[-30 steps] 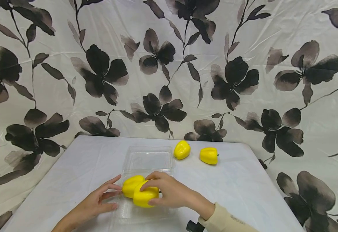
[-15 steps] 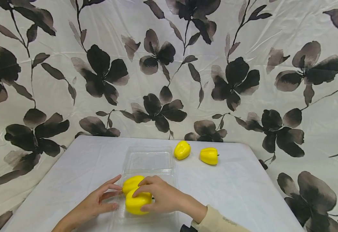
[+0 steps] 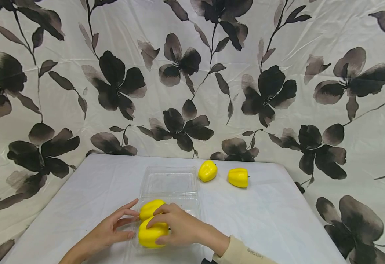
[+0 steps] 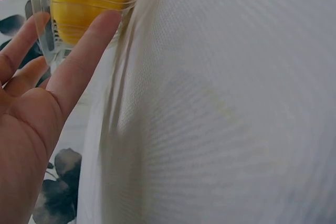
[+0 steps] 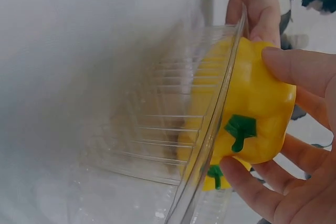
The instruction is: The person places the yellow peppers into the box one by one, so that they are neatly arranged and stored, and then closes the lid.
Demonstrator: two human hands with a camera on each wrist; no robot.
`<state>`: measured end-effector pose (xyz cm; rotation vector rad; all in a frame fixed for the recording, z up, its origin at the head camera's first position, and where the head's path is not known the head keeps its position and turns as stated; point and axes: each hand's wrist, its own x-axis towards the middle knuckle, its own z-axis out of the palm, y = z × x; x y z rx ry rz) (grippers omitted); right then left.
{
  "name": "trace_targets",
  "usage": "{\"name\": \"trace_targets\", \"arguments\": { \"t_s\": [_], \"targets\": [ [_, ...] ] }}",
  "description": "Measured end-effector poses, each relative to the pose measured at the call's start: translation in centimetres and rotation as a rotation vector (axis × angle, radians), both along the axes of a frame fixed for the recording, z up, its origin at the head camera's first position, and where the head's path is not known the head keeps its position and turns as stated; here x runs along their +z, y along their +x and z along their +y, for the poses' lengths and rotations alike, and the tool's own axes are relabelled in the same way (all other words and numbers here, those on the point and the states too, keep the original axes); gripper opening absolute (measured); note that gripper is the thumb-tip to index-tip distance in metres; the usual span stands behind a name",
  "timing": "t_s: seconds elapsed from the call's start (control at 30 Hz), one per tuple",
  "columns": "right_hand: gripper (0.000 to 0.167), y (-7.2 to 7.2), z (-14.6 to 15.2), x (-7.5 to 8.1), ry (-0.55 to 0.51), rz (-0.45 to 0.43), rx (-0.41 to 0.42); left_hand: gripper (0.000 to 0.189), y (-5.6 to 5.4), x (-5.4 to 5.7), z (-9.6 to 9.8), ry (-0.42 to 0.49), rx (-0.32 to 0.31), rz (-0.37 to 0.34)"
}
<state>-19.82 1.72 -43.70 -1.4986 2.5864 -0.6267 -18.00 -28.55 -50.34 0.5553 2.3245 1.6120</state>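
Observation:
My right hand (image 3: 180,224) grips a yellow bell pepper (image 5: 262,100) with a green stem, thumb on one side and fingers on the other. That pepper sits low in the near left part of a clear plastic clamshell container (image 3: 185,205), partly below its rim in the right wrist view. Just behind it in the container lies a second yellow bell pepper (image 3: 151,208), partly covered by my right fingers. My left hand (image 3: 108,229) rests its spread, straight fingers against the container's left side. In the left wrist view, an index fingertip (image 4: 109,19) touches the ribbed wall.
Two more yellow bell peppers, one at the back (image 3: 207,171) and another to its right (image 3: 238,177), lie on the white-covered table (image 3: 261,220). The container's lid (image 3: 170,182) lies folded back toward the far edge. A floral cloth (image 3: 232,91) hangs behind the table.
My right hand has carried its pepper left and toward me, down into the container's near left part. The left hand and the other peppers stay where they were.

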Motion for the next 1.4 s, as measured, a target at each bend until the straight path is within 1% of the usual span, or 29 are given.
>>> {"name": "trace_targets", "arguments": {
  "t_s": [0.1,0.3,0.43,0.6,0.87,0.97,1.07,1.2,1.4],
  "targets": [
    [0.038,0.0,0.0,-0.1,-0.002,-0.007,-0.005,0.046,0.0,0.0,0.1,0.003,0.001,-0.003],
    [0.038,0.1,0.1,0.0,-0.003,-0.052,-0.007,0.045,-0.1,-0.1,0.2,0.005,-0.006,0.007],
    [0.037,0.0,0.1,0.0,-0.001,-0.048,-0.002,0.045,-0.1,-0.1,0.2,0.003,-0.005,0.011],
    [0.037,0.0,0.0,-0.1,0.011,-0.042,-0.005,0.045,-0.1,0.0,0.2,-0.017,0.017,-0.003],
    [0.037,0.0,-0.2,0.0,0.036,-0.035,-0.009,0.045,0.0,-0.1,0.2,-0.01,0.003,0.005],
    [0.037,0.1,-0.4,-0.1,0.043,-0.024,-0.011,0.045,0.0,0.0,0.3,-0.026,0.017,-0.008],
    [0.037,0.2,-0.5,-0.4,0.052,0.006,-0.015,0.046,-0.1,0.1,0.4,-0.038,0.031,-0.019],
    [0.038,0.5,-0.6,-0.8,0.057,0.045,-0.019,0.045,0.0,0.0,0.4,-0.034,0.035,-0.018],
    [0.04,0.6,-0.6,-1.3,0.064,0.079,-0.025,0.045,0.0,-0.2,0.4,-0.024,0.02,0.008]
  ]
}}
